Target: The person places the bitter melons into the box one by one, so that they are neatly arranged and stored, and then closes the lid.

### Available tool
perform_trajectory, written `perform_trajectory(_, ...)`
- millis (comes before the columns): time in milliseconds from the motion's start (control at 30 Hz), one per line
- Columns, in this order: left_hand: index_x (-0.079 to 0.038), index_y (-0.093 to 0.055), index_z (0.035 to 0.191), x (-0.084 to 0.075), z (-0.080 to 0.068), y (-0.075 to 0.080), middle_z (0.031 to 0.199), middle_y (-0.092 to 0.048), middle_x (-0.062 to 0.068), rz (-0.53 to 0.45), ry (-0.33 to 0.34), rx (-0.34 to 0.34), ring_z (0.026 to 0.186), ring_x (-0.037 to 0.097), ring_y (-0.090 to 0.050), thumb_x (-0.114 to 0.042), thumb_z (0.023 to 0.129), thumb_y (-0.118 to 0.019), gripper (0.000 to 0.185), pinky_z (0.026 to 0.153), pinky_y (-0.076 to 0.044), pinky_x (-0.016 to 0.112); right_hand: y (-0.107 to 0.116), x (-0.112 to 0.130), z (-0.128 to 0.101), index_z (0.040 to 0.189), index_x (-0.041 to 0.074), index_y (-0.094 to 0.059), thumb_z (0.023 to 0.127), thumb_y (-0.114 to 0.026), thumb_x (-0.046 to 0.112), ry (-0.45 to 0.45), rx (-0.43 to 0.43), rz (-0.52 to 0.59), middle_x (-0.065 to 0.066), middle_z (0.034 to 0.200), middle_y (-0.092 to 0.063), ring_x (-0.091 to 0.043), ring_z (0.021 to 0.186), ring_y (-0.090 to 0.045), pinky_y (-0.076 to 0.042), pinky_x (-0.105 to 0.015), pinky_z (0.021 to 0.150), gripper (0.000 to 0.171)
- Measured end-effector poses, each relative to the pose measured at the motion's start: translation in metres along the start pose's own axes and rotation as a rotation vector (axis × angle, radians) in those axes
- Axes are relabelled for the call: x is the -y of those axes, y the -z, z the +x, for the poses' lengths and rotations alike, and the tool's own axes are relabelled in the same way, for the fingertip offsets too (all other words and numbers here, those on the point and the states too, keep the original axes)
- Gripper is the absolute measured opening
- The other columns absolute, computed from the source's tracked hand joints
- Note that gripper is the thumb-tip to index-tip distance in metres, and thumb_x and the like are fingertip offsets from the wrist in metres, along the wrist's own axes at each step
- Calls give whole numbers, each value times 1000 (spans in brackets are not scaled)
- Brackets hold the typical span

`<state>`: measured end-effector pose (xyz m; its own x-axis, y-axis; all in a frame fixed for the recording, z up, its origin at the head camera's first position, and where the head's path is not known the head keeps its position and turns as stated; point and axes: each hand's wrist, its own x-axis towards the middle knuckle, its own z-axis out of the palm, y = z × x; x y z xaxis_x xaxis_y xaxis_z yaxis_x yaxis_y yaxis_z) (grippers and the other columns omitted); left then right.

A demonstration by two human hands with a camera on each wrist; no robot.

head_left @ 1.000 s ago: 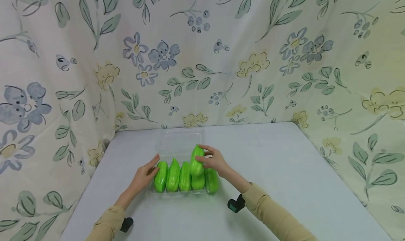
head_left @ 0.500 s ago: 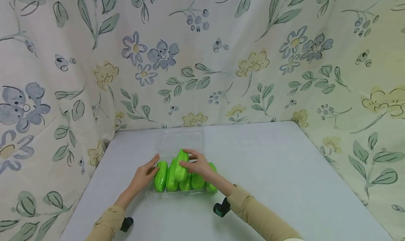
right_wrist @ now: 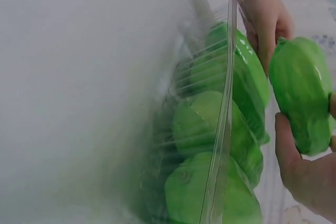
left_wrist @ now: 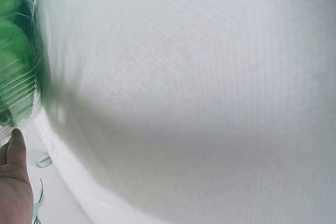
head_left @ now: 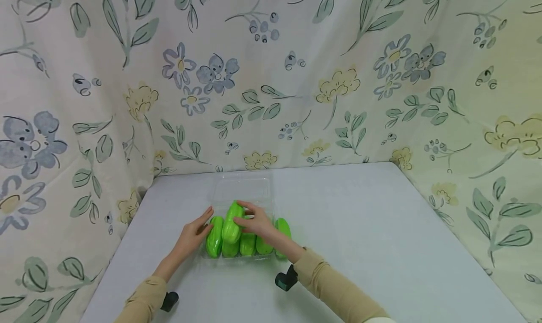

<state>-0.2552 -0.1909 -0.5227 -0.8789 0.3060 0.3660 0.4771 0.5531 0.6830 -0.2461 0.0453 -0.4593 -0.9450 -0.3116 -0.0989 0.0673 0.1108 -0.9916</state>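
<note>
The right hand (head_left: 258, 223) grips a glossy green ridged chayote-shaped vegetable (head_left: 232, 223), fingers and thumb curled round it, holding it just above the row of smooth green vegetables (head_left: 247, 242) packed side by side in the clear ribbed plastic clamshell tray (head_left: 241, 191). The left hand (head_left: 192, 236) rests flat against the tray's left end, fingers straight, seemingly touching the outermost vegetable, though the wrist view is blurred. The tray sits on the pale grey matte table (head_left: 381, 229).
</note>
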Motion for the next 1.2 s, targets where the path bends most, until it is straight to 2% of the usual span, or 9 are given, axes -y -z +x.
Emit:
perform_trajectory(200, 6, -44, 137, 0, 0, 0, 146, -39, 22, -1, 5, 4, 127, 37, -46, -4, 93, -59, 48, 94, -51, 42, -9, 1, 1, 141, 17, -46, 89, -66, 14, -31, 12, -6, -27, 136, -42, -33, 108, -60, -60, -42, 85, 56)
perform_trajectory(467, 6, -44, 137, 2, -1, 0, 146, -38, 22, -4, -13, 1, 126, 36, -47, -3, 93, -58, 48, 93, -52, 42, -20, -5, 0, 141, 12, -46, 88, -66, 12, 32, 44, -20, -26, 133, -46, -32, 107, -60, -61, -39, 82, 56)
perform_trajectory(567, 6, -44, 137, 2, -1, 0, 146, -38, 22, -2, -15, 0, 126, 37, -47, -4, 93, -58, 47, 93, -52, 42, -22, -7, -1, 140, 12, -47, 88, -67, 14, 64, 28, -81, -25, 132, -49, -34, 107, -61, -61, -37, 80, 56)
perform_trajectory(700, 6, -44, 137, 0, 0, 0, 146, -38, 23, -5, -15, 3, 126, 38, -46, -4, 93, -58, 47, 93, -51, 43, -26, -10, 0, 140, 12, -48, 87, -69, 19, 129, -13, -222, -22, 131, -55, -35, 107, -63, -61, -35, 80, 57)
perform_trajectory(833, 5, -43, 138, 0, 1, 0, 146, -38, 23, -17, -10, 12, 128, 38, -45, -1, 93, -57, 47, 94, -51, 43, -32, -12, 1, 138, 10, -49, 87, -69, 22, 182, -43, -319, -16, 133, -57, -32, 104, -65, -60, -27, 77, 56)
perform_trajectory(1033, 5, -42, 138, 0, 1, 0, 147, -38, 23, -4, -6, 20, 127, 38, -45, 3, 92, -56, 48, 94, -52, 42, -39, -13, 0, 132, 4, -54, 87, -69, 19, 235, -70, -341, -14, 133, -58, -31, 96, -66, -56, -16, 64, 50)
perform_trajectory(1200, 5, -42, 139, 1, 0, 1, 147, -37, 23, -14, -5, 22, 128, 38, -44, 4, 92, -56, 49, 95, -51, 43, -42, -12, -1, 132, 4, -55, 87, -69, 19, 243, -87, -345, -13, 131, -59, -31, 94, -67, -54, -13, 60, 49)
